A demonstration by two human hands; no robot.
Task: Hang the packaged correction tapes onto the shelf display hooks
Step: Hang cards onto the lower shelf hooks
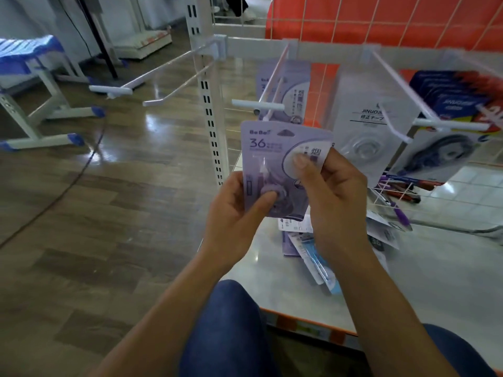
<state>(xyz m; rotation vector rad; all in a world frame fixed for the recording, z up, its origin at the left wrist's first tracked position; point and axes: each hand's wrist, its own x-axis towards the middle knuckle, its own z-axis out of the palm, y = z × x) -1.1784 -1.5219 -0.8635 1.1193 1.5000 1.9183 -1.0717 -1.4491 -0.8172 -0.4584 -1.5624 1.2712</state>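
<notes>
Both my hands hold one purple correction tape pack (268, 148) upright in front of the shelf. My left hand (236, 213) grips its lower left edge, thumb on the front. My right hand (332, 194) pinches its right side, thumb on the round blister. The pack's top edge sits just below the tip of a white display hook (268, 104), where another purple pack (288, 88) hangs further back. A clear pack (364, 131) and a dark blue pack (441, 156) hang on the hooks to the right. Several loose packs (304, 243) lie on the shelf board below.
Empty hooks (152, 77) stick out left of the slotted white upright (209, 110). An orange wire grid panel (381, 20) backs the shelf. Pens (397, 191) lie in a wire basket at right. The grey shelf board (424, 281) has an orange front edge. A white rack (40, 104) stands on the wooden floor at left.
</notes>
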